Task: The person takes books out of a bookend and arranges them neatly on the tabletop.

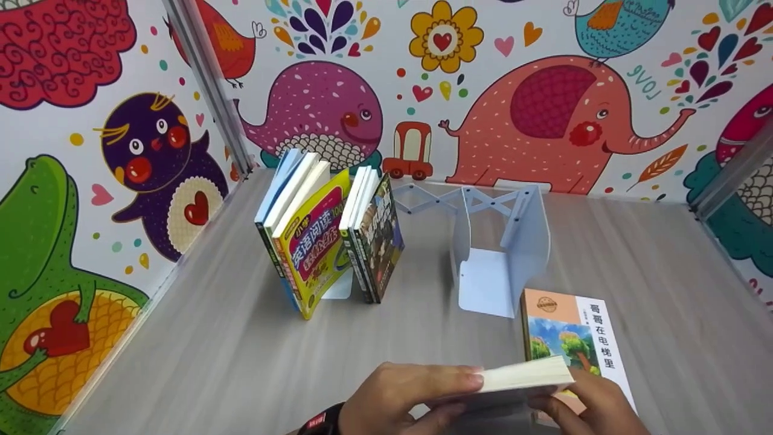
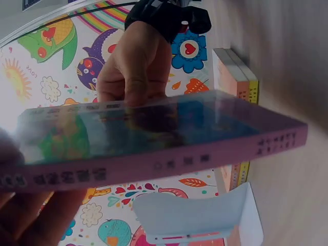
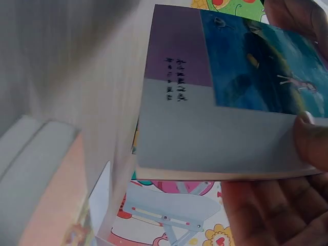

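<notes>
Where the head view looks down, you have: one pink-spined book (image 1: 525, 379), raised off the table (image 1: 416, 338), near edge of the scene; your left hand (image 1: 404, 393), curled about its left end; your right hand (image 1: 595, 403), pinching its right end. Beyond: flat-lying books (image 1: 564, 338), two stacked, just beside a pale blue bookend (image 1: 486, 287); upright books (image 1: 320, 241) further left.

Left wrist view: pink spine facing the camera; your left fingers underneath; your right hand at the far edge.

Right wrist view: purple, blue and grey cover; your right thumb on it, fingers below.
</notes>
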Tool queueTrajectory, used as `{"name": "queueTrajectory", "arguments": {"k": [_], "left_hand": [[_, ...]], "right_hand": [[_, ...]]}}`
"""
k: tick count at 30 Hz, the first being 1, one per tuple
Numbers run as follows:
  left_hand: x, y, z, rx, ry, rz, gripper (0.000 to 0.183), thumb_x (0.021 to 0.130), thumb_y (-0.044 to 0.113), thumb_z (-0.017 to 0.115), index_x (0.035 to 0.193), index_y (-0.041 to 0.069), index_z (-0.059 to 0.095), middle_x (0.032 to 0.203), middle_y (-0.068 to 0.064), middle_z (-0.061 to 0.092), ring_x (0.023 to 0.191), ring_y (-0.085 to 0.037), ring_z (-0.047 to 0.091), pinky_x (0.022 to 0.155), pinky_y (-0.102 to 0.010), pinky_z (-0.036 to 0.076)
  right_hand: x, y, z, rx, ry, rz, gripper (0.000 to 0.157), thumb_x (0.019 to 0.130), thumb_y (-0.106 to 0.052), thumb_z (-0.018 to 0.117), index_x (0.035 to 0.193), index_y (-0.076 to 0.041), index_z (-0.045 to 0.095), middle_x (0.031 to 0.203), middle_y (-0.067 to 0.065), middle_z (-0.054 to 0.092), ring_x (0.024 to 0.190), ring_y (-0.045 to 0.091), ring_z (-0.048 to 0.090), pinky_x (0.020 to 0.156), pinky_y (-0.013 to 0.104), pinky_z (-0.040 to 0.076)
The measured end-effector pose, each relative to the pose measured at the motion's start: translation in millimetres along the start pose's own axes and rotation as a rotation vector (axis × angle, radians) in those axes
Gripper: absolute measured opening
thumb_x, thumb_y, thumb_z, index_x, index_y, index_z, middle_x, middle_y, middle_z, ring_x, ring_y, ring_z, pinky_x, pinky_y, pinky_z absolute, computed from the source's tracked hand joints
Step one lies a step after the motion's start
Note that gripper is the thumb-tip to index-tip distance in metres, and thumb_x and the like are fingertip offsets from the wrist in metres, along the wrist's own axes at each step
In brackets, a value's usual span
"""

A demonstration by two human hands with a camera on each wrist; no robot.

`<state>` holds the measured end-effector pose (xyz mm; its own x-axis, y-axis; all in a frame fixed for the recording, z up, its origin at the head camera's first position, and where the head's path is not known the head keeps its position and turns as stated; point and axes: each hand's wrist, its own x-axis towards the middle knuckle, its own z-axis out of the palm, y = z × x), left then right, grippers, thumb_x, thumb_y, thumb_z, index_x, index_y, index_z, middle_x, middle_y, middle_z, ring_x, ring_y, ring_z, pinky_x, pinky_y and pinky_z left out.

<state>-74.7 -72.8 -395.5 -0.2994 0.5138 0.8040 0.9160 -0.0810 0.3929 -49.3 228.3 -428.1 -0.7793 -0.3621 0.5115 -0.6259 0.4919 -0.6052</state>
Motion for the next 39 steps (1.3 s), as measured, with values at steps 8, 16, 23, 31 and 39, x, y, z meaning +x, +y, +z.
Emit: {"name": "queueTrajectory", "arguments": {"k": [8, 16, 23, 31, 39], "left_hand": [[1.1, -1.8, -4.4, 0.161, -0.01, -0.12, 0.048, 0.093, 0.008, 0.069, 0.138, 0.006, 0.053, 0.127, -0.01, 0.067, 0.105, -0.009, 0.067, 0.087, -0.015, 0.054], [-3.9, -4.5, -6.6, 0.241, -0.007, -0.229, 0.03, 0.095, 0.013, 0.066, 0.126, 0.014, 0.066, 0.127, 0.002, 0.069, 0.118, -0.008, 0.064, 0.098, -0.023, 0.053], [-5.8, -9.4, -6.4, 0.269, -0.015, -0.267, 0.023, 0.096, 0.012, 0.066, 0.118, 0.015, 0.07, 0.121, 0.002, 0.071, 0.122, -0.015, 0.062, 0.105, -0.028, 0.048], [-7.7, -9.3, -5.3, 0.239, -0.042, -0.363, 0.025, 0.096, 0.011, 0.065, 0.12, 0.016, 0.07, 0.125, 0.004, 0.069, 0.125, -0.011, 0.06, 0.107, -0.027, 0.047], [-10.1, -11.3, -6.1, 0.275, -0.053, -0.361, 0.027, 0.096, 0.013, 0.065, 0.123, 0.018, 0.069, 0.129, 0.005, 0.068, 0.123, -0.01, 0.062, 0.103, -0.029, 0.051]], "right_hand": [[-10.7, 4.4, -22.8, 0.05, 0.109, 0.082, 0.042, 0.078, 0.02, 0.07, 0.112, -0.004, 0.07, 0.094, -0.002, 0.075, 0.07, 0.008, 0.068, 0.063, 0.014, 0.052], [-21.9, 15.8, -52.3, -0.081, 0.224, 0.711, 0.032, 0.102, -0.016, 0.057, 0.127, 0.004, 0.061, 0.094, 0.006, 0.076, 0.07, 0.018, 0.071, 0.059, 0.032, 0.06], [-29.5, 54.5, -76.6, -0.003, 0.227, 1.022, 0.056, 0.105, -0.036, 0.049, 0.141, 0.007, 0.048, 0.107, 0.011, 0.075, 0.076, 0.021, 0.071, 0.064, 0.034, 0.061], [-28.6, 87.5, -79.4, 0.21, 0.105, 1.19, 0.07, 0.105, -0.042, 0.048, 0.148, 0.012, 0.035, 0.105, 0.012, 0.074, 0.086, 0.028, 0.074, 0.074, 0.038, 0.062], [-22.8, 98.9, -77.4, 0.259, 0.038, 1.238, 0.07, 0.106, -0.039, 0.047, 0.147, 0.015, 0.032, 0.098, 0.008, 0.075, 0.084, 0.028, 0.074, 0.072, 0.039, 0.062]]}}
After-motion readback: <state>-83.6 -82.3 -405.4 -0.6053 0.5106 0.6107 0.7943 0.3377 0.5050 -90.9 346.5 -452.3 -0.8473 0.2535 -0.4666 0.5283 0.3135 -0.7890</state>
